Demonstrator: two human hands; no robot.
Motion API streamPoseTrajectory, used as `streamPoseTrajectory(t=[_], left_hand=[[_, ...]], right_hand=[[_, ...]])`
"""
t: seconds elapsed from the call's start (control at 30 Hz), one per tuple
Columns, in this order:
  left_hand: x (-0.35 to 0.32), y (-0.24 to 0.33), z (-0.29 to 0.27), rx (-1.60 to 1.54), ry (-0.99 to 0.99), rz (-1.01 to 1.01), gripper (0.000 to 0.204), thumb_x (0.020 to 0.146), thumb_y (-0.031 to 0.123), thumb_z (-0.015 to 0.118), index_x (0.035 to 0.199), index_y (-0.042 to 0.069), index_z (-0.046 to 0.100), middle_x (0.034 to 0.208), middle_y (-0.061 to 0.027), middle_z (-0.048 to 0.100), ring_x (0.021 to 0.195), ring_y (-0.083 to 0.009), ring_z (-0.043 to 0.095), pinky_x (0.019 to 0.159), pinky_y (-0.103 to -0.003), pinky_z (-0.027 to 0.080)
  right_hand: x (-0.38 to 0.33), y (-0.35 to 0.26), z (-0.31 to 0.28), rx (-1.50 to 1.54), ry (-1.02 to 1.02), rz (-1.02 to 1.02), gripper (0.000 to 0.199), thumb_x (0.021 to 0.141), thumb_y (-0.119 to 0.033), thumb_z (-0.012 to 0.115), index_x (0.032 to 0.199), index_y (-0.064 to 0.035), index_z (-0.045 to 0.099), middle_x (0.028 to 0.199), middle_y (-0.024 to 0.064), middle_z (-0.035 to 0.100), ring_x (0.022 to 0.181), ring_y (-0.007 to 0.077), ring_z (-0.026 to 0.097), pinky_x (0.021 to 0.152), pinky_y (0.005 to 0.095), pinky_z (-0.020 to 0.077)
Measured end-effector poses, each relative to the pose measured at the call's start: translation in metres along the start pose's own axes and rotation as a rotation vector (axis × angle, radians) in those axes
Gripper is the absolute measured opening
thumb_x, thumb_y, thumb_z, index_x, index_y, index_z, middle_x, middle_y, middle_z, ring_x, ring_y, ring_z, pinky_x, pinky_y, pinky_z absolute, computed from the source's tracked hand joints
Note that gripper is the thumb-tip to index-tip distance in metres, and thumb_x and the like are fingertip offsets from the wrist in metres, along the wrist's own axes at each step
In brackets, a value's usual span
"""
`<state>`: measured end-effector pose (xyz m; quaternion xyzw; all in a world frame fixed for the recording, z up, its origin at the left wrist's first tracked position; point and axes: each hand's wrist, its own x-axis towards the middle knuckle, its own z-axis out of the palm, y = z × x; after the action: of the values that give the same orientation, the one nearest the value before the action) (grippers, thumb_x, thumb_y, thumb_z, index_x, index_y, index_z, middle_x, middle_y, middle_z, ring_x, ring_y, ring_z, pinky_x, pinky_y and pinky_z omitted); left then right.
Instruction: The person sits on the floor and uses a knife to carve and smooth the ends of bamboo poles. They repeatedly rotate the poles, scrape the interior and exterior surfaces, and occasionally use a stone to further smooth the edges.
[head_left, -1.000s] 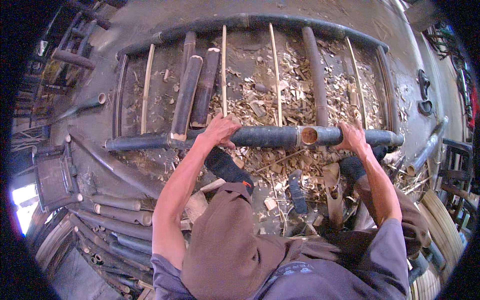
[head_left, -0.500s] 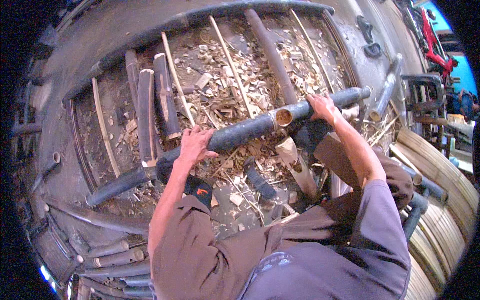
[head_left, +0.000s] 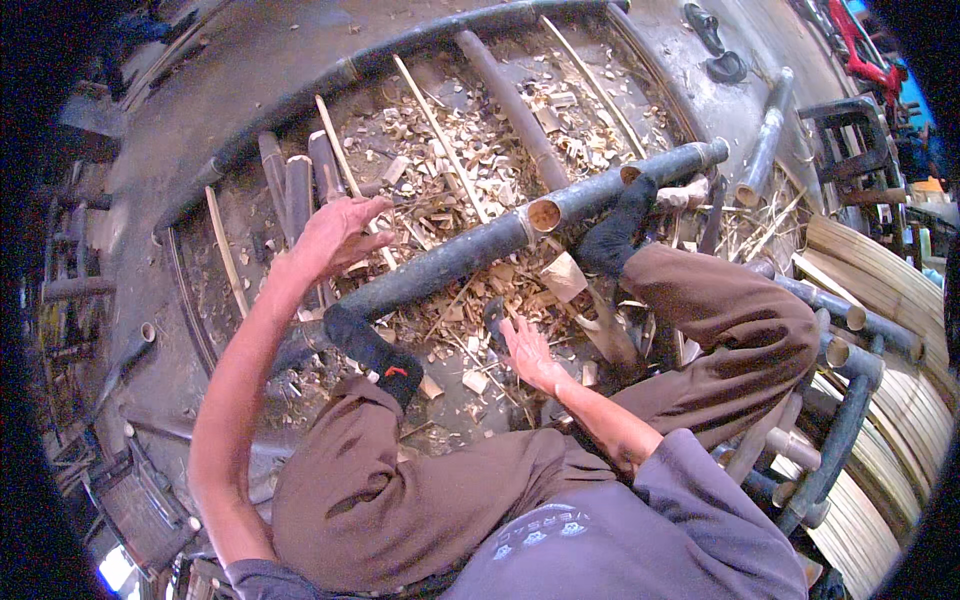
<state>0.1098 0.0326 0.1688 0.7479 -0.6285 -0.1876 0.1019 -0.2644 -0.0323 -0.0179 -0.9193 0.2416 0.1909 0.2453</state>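
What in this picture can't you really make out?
- Head view: what the right hand reaches for; wood chips clutter the ground beneath it.
- Far ends of the long dark bamboo pole: socked feet cover them.
- Left hand: open above the short poles; contact unclear.
- Frame corners: black, cut off.

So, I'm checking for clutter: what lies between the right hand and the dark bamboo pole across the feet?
In the head view, wood chips and shavings litter the ground between the open right hand and the dark bamboo pole, plus a pale flat offcut.
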Motion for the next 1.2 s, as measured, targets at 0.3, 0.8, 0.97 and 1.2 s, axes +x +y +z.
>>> streamPoseTrajectory(t=[0.3, 0.8, 0.97, 1.2], left_hand=[[0.049, 0.033, 0.099, 0.008, -0.317, -0.166, 0.054, 0.090, 0.051, 0.054, 0.127, 0.012, 0.054, 0.113, -0.0192, 0.063, 0.107, -0.0369, 0.060, 0.088, -0.046, 0.050], [0.067, 0.064, 0.188, -0.302, 0.110, -0.571, 0.064, 0.084, 0.069, 0.046, 0.114, 0.017, 0.066, 0.105, -0.0136, 0.067, 0.100, -0.0338, 0.062, 0.088, -0.049, 0.043], [0.070, 0.066, 0.183, -0.254, 0.133, -0.587, 0.065, 0.081, 0.071, 0.048, 0.111, 0.017, 0.069, 0.098, -0.0149, 0.069, 0.091, -0.0362, 0.066, 0.080, -0.047, 0.049], [0.067, 0.070, 0.179, -0.287, 0.133, -0.601, 0.066, 0.081, 0.072, 0.049, 0.112, 0.018, 0.068, 0.108, -0.0137, 0.067, 0.102, -0.0329, 0.062, 0.087, -0.048, 0.045]], right_hand=[[0.000, -0.022, -0.116, 0.600, 0.310, 0.077, 0.038, 0.092, -0.024, 0.051, 0.124, -0.0047, 0.046, 0.097, 0.0258, 0.061, 0.091, 0.0403, 0.061, 0.077, 0.0460, 0.0494], [0.061, -0.022, -0.154, 0.527, 0.316, 0.106, 0.030, 0.096, -0.024, 0.046, 0.119, -0.0035, 0.051, 0.093, 0.0303, 0.063, 0.086, 0.0479, 0.062, 0.072, 0.0532, 0.0495], [0.066, -0.017, -0.143, 0.490, 0.341, 0.107, 0.032, 0.098, -0.027, 0.044, 0.122, -0.0063, 0.049, 0.091, 0.0286, 0.065, 0.086, 0.0469, 0.062, 0.074, 0.0541, 0.0488], [0.066, -0.022, -0.143, 0.442, 0.301, 0.132, 0.031, 0.097, -0.028, 0.045, 0.120, -0.0066, 0.047, 0.087, 0.0284, 0.064, 0.083, 0.0475, 0.062, 0.070, 0.0563, 0.0486]])
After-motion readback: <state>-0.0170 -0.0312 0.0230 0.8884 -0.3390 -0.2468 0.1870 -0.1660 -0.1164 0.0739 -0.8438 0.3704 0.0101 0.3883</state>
